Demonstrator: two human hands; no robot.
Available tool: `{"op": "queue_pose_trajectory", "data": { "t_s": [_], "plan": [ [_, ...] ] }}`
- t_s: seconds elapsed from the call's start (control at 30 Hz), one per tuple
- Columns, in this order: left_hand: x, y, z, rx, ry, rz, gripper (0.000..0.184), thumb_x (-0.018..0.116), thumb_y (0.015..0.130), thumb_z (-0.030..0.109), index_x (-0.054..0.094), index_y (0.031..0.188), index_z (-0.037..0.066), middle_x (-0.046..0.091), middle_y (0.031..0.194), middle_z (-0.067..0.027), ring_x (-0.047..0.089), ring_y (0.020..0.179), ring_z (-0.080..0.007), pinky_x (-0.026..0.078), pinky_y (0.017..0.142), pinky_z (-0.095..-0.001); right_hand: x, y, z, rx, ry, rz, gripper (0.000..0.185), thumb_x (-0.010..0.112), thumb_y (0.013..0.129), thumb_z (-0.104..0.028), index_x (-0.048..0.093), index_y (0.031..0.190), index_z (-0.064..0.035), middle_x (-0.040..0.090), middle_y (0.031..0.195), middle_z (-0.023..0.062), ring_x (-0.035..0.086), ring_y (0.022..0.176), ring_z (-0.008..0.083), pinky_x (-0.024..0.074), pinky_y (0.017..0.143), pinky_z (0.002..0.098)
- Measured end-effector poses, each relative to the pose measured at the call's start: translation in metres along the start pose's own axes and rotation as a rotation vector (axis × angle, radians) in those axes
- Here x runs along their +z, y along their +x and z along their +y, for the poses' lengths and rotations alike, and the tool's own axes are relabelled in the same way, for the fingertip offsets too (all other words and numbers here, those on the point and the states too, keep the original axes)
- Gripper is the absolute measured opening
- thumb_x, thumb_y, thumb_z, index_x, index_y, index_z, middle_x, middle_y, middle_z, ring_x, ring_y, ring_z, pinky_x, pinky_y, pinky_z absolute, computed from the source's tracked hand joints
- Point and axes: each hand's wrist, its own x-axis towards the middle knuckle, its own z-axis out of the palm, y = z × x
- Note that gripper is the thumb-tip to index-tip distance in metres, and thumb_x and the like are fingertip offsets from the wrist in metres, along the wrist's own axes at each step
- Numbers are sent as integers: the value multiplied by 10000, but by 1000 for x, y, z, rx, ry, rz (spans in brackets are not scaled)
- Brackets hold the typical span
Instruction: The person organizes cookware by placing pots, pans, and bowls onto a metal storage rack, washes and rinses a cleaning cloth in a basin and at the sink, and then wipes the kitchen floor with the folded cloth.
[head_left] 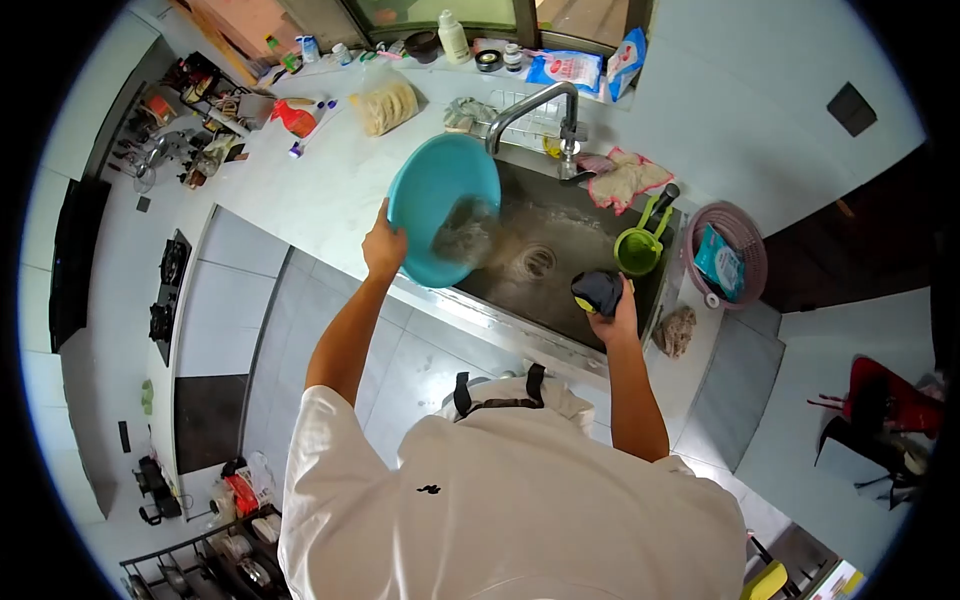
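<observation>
My left hand grips the rim of a teal basin, which is tilted toward the sink. Murky water runs over the basin's right edge into the sink, where the round drain shows. In my right hand is a dark, wet item with yellow parts, held over the sink's front right; what it is I cannot make out. The faucet arches above the sink's back edge. A green strainer sits at the sink's right side, just beyond my right hand.
Right of the sink stands a pink basket holding a blue packet. A brown scrubber lies on the counter's right end, and a pink-edged cloth behind the sink. Bottles and bags line the window side; a plastic bag rests left of the faucet.
</observation>
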Motion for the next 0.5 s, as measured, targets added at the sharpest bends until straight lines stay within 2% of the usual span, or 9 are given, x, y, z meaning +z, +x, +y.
{"op": "queue_pose_trajectory", "data": {
  "t_s": [0.1,0.2,0.33,0.43,0.5],
  "plan": [
    [-17,-11,29,-28,119,-71,705,580,827,147,413,1510,191,716,887,-233,698,787,-405,550,732,-497,1,21,4,55,-11,-84,314,586,986,-402,654,1116,-125,732,1027,36,723,903,208,600,773,356],
    [-21,-11,31,-29,157,-45,710,593,819,133,419,1505,187,714,949,-241,697,746,-400,550,698,-502,-7,47,10,92,-54,-106,322,622,967,-397,662,1121,-117,733,1019,32,726,881,198,601,741,341],
    [-17,-5,10,186,173,126,748,628,787,75,429,1499,192,696,1066,-255,697,692,-385,561,637,-461,-4,58,14,123,-129,-106,318,673,931,-391,672,1106,-124,730,981,16,726,822,183,593,657,332],
    [-16,0,-1,354,215,216,782,650,765,32,432,1498,200,674,1148,-264,698,657,-365,569,584,-415,13,49,22,28,-267,33,284,598,981,-364,657,1075,-104,732,914,39,722,762,192,576,627,304],
    [-20,-2,5,445,270,226,799,661,757,15,432,1499,205,664,1177,-268,700,646,-348,571,557,-386,16,53,26,-92,-488,95,322,655,929,-338,647,1105,-69,725,962,85,720,832,226,566,695,329]
  ]
}}
